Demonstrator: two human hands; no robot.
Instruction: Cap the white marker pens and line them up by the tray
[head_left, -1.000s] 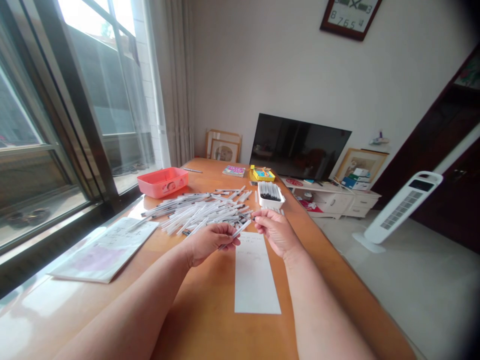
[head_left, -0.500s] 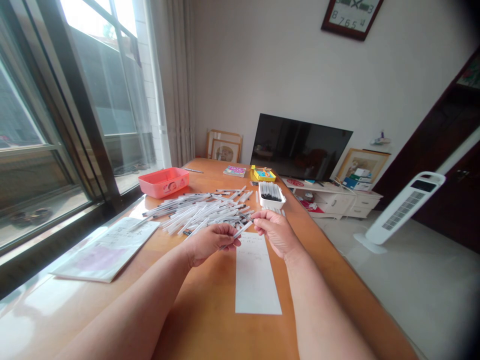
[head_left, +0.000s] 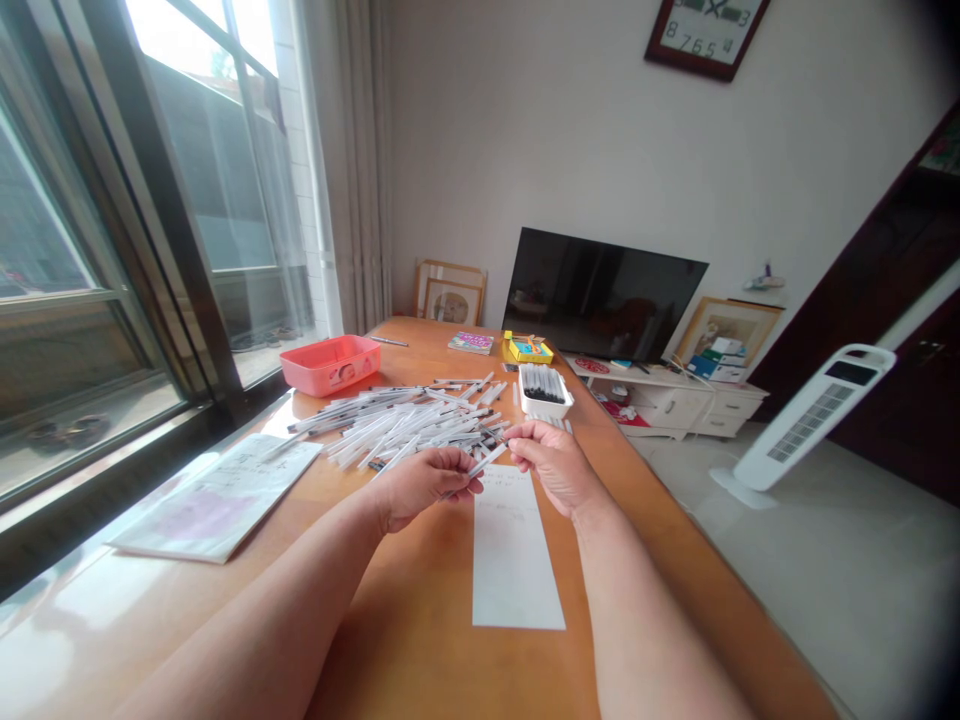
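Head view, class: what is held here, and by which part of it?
One white pen, held near its lower end by the left hand and near its upper end by the right hand.

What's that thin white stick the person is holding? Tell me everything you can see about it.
The white stick is slim, straight and smooth, plastic by its look, perhaps a pen. It lies tilted, its lower end in the fingers of the left hand, its upper end rising toward the right hand, whose fingertips are very close; whether they touch it I cannot tell. It is held above the table, in front of a pile of similar sticks.
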